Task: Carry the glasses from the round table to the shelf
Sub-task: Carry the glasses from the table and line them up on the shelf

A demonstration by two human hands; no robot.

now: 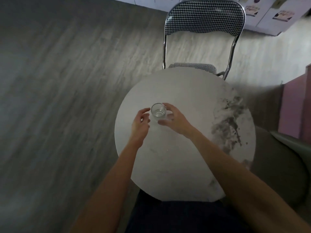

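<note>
One clear glass (158, 112) stands upright on the round tabletop (185, 157), directly between the two hands. No other glass is visible on the tabletop, and the shelf is out of view.

Right hand (175, 120): fingers curved around the far and right side of the glass, thumb toward the near side. The fingers appear to touch the wall, but motion blur prevents confirming a firm hold. Left hand (140, 121): spread loosely, fingertips just beside the left wall of the glass, apparently not in contact.

Step in hand, as judged: securing the glass for lifting.

Procedure:
1. Wrap the right hand around the middle of the wall, thumb opposing the fingers. Keep fingertips off the rim.
2. Apply even pressure; smooth glass is likely to slip under a light pinch.
3. Bring the left hand against the opposite wall, or under the base once raised, as support.
4. Lift straight up and keep the glass upright before turning away from the chair (204, 19) beyond the hands.
</note>
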